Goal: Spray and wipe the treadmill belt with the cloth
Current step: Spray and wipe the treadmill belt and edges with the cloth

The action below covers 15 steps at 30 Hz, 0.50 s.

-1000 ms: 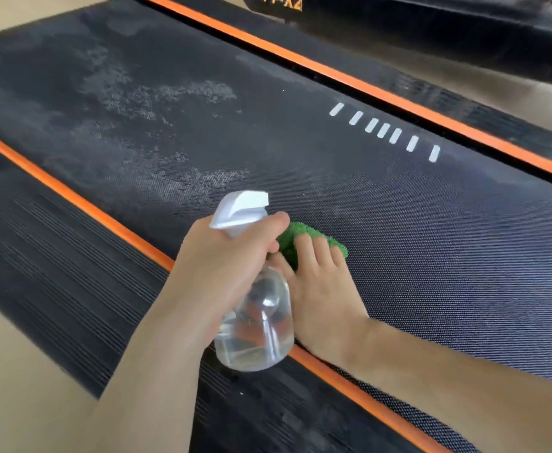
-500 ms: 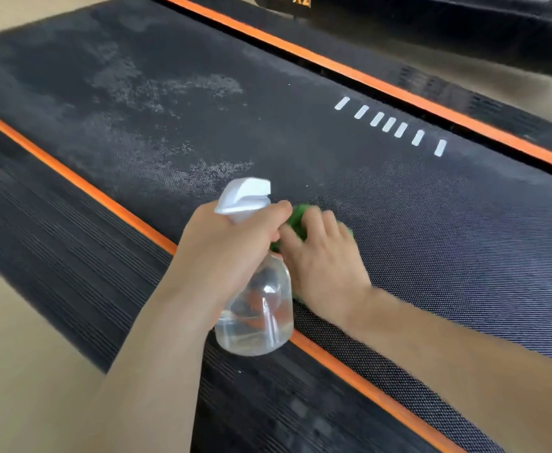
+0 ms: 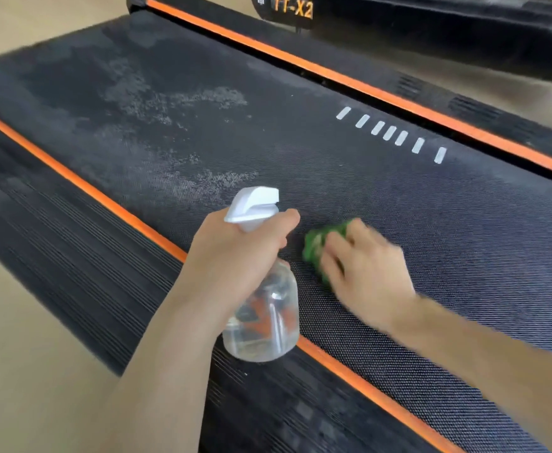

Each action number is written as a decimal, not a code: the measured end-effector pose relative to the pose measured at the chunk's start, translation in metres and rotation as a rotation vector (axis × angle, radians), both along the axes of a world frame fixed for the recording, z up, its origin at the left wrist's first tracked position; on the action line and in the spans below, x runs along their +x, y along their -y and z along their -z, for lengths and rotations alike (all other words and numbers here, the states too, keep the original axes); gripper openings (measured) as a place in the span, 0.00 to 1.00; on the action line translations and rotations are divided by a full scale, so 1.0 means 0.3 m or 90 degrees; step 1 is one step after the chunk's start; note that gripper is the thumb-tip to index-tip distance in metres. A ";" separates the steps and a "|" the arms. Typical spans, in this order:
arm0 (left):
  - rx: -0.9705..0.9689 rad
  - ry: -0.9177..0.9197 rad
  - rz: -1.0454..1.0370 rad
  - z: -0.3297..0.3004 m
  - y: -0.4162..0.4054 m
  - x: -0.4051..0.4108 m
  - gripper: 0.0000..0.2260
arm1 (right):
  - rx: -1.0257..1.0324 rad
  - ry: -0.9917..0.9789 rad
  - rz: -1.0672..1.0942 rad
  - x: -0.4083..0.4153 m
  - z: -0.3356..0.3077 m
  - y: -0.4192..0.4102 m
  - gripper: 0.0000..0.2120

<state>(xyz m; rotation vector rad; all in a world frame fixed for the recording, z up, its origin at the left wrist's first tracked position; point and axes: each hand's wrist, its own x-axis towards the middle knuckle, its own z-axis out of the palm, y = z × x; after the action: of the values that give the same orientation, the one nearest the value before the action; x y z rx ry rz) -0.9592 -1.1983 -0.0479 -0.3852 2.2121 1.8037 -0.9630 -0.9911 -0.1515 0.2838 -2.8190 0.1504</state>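
The black textured treadmill belt (image 3: 301, 152) runs diagonally across the view, with pale wet spray patches (image 3: 170, 103) on its far left part. My left hand (image 3: 235, 256) grips a clear spray bottle (image 3: 265, 322) with a white trigger head, held over the belt's near edge. My right hand (image 3: 366, 266) presses a green cloth (image 3: 317, 246) flat on the belt just right of the bottle. The hand and cloth are motion-blurred, and most of the cloth is hidden under the fingers.
Orange stripes (image 3: 81, 188) border the belt on both sides, with ribbed black side rails (image 3: 72, 263) outside them. A row of white dashes (image 3: 392, 134) marks the belt's far side. A black cover labelled TT-X2 (image 3: 292, 8) sits at the top. Beige floor (image 3: 23, 371) lies at left.
My right hand has slid the green cloth away from the near orange stripe, farther onto the belt and to the right. The left hand with the bottle has stayed roughly in place.
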 end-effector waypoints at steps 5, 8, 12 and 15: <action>-0.009 0.005 0.015 0.006 -0.011 0.007 0.04 | 0.002 -0.034 -0.237 0.161 -0.019 -0.046 0.15; 0.000 0.002 0.010 0.006 0.002 0.005 0.05 | 0.040 -0.080 -0.254 -0.021 0.019 -0.050 0.13; 0.006 0.005 -0.018 0.020 0.014 0.000 0.04 | 0.057 -0.112 -0.009 -0.411 0.054 -0.003 0.14; 0.016 0.000 -0.034 0.020 0.030 -0.008 0.05 | 0.046 -0.022 0.089 -0.532 0.037 0.067 0.17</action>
<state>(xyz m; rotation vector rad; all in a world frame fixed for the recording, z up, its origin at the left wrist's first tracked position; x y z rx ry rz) -0.9616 -1.2071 -0.0538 -0.4421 2.1964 1.8576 -1.1228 -1.0113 -0.1626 0.1035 -2.8025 0.0125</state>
